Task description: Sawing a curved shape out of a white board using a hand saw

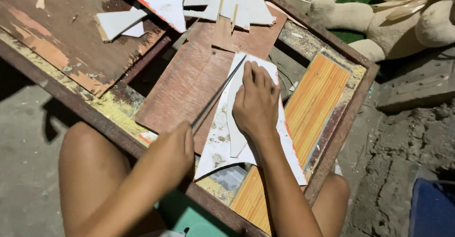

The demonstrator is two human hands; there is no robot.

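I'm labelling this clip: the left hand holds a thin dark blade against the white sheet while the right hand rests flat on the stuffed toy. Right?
Not quite. In the head view the right hand presses flat on the white sheet, not the stuffed toy. The left hand does hold the thin dark blade.

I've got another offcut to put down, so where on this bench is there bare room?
Bare room: the orange striped board right of the right hand, and the brown board left of the thin blade held by the left hand. Crowded: the far end, piled with white offcuts, and the white sheet under the right hand.
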